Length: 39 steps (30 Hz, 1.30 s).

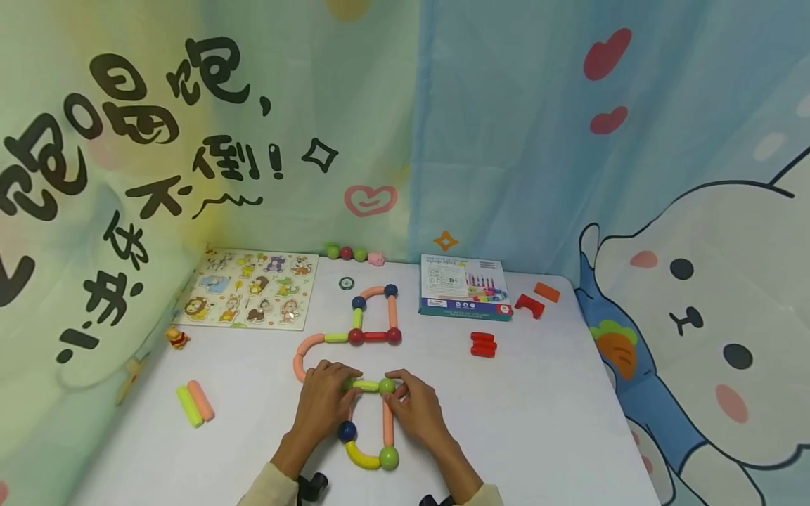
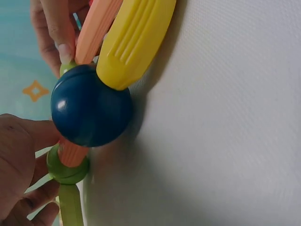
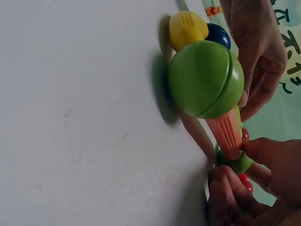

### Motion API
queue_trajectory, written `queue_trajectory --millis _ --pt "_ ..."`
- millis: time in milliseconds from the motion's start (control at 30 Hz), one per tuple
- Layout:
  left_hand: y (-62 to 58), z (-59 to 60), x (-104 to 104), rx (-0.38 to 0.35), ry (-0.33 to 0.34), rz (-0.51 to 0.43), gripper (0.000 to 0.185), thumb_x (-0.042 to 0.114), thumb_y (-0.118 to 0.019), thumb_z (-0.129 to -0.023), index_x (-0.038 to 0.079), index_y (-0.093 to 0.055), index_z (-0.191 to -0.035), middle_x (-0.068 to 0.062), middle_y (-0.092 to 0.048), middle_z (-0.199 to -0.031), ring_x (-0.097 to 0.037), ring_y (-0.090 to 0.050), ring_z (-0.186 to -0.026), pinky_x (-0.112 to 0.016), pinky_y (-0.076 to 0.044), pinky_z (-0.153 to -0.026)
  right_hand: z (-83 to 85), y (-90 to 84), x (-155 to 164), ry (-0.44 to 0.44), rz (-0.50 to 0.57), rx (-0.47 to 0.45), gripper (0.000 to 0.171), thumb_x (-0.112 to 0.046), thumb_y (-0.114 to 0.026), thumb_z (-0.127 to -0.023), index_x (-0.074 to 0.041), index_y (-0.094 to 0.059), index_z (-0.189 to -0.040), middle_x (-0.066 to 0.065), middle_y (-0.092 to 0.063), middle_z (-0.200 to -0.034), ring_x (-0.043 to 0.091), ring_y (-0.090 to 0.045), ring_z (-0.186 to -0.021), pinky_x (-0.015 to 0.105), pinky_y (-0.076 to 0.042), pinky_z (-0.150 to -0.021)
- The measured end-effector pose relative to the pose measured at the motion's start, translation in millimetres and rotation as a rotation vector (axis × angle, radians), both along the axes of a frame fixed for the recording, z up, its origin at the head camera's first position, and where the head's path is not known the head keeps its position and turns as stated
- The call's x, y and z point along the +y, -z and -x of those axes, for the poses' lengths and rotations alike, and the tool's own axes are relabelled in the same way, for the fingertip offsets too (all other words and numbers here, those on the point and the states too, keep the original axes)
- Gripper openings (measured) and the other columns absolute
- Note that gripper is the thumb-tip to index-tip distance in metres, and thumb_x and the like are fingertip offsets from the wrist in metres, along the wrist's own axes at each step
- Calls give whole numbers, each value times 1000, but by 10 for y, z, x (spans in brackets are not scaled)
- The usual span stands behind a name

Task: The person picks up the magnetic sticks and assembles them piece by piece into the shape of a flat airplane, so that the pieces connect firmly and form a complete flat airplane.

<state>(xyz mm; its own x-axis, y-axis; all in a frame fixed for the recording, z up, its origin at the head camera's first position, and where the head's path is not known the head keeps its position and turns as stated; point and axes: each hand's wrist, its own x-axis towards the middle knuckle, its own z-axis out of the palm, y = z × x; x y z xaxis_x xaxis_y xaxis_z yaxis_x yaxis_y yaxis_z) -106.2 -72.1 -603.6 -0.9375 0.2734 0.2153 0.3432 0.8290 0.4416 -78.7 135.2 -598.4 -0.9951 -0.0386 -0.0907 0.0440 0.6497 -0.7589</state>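
Observation:
A chain of magnetic rods and balls lies on the white table [image 1: 538, 407]. My left hand [image 1: 348, 391] pinches a green ball [image 2: 66, 168] at the left end of a short yellow-green rod [image 1: 367, 385]. At the rod's other end, my right hand [image 1: 391, 395] pinches a second green ball [image 1: 387, 386], also seen from the right wrist [image 3: 235, 163]. Below it a pink rod [image 1: 387, 423] runs down to a third green ball [image 1: 389, 458]. A yellow curved rod [image 1: 362, 455] joins that to a blue ball [image 1: 346, 431]. In the left wrist view a short pink rod [image 2: 70, 153] links the blue ball [image 2: 89, 106] to the held green ball.
A second chain of rods and balls [image 1: 373, 336] lies just beyond the hands. An animal puzzle board [image 1: 249, 288] sits back left and a toy box [image 1: 465, 287] back right. Red blocks [image 1: 483, 344] lie to the right. Two loose rods [image 1: 195, 403] lie front left. Printed curtains close off the back and sides.

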Motion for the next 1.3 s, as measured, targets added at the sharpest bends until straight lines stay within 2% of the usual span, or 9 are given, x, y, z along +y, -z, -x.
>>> queue_trajectory --millis 233,333,467,567,667,767,867,1100,1300 --pt "-1 14 -71 34 -45 -51 25 25 -89 -87 22 -82 -110 1 -80 -111 -21 -64 -103 -37 -44 -83 16 -6 -10 6 -12 0 36 -16 -78 -96 -19 -71 -132 -5 -65 -86 6 -54 -67 21 -45 -60" --pt "-57 19 -239 80 -116 -104 24 20 -88 -87 17 -81 -110 -4 -80 -109 -26 -66 -103 -42 -47 -85 8 -17 -14 12 -7 -3 36 -15 -79 -96 -19 -71 -131 -4 -65 -86 6 -54 -67 21 -45 -60" --pt "-199 9 -672 190 -321 -171 24 12 -87 -87 8 -79 -109 -13 -78 -101 -33 -64 -93 -47 -45 -80 -5 -14 -9 24 -4 -3 36 -15 -78 -95 -19 -71 -130 -5 -65 -86 7 -54 -68 21 -46 -60" --pt "-297 -32 -1049 220 -526 -171 26 9 -83 -88 1 -76 -112 -21 -75 -97 -40 -61 -90 -52 -42 -78 -9 0 -1 36 -4 0 35 -16 -78 -95 -19 -72 -129 -6 -65 -85 7 -54 -68 21 -46 -61" --pt "-329 -101 -1356 122 -718 -132 33 11 -79 -91 -4 -70 -119 -28 -70 -103 -48 -58 -97 -57 -43 -83 -15 13 3 48 -3 -1 35 -16 -78 -95 -18 -72 -129 -6 -64 -85 7 -54 -68 21 -46 -61" --pt "-283 -155 -1550 -23 -821 -58 41 14 -77 -92 -9 -62 -123 -35 -63 -110 -55 -56 -104 -62 -44 -87 -21 29 2 57 -7 -7 35 -16 -78 -95 -18 -72 -130 -6 -64 -84 7 -54 -69 20 -46 -61" --pt "-218 -177 -1636 -81 -824 -21 44 13 -77 -90 -12 -59 -122 -41 -60 -113 -60 -57 -104 -65 -45 -85 -22 38 -4 63 -8 -11 35 -16 -78 -95 -19 -72 -130 -6 -64 -85 8 -54 -69 20 -46 -62" --pt "-205 -131 -1538 -30 -738 9 34 3 -78 -88 -12 -64 -114 -38 -68 -101 -59 -64 -89 -63 -49 -75 -9 33 -33 62 0 -2 35 -16 -78 -95 -19 -72 -129 -6 -64 -85 8 -54 -69 21 -46 -61" --pt "-301 39 -1016 57 -505 -88 20 3 -79 -89 -2 -74 -109 -22 -72 -91 -40 -67 -81 -53 -50 -69 -10 45 -51 66 -1 3 34 -15 -78 -95 -19 -72 -128 -6 -63 -83 7 -54 -68 21 -45 -60"
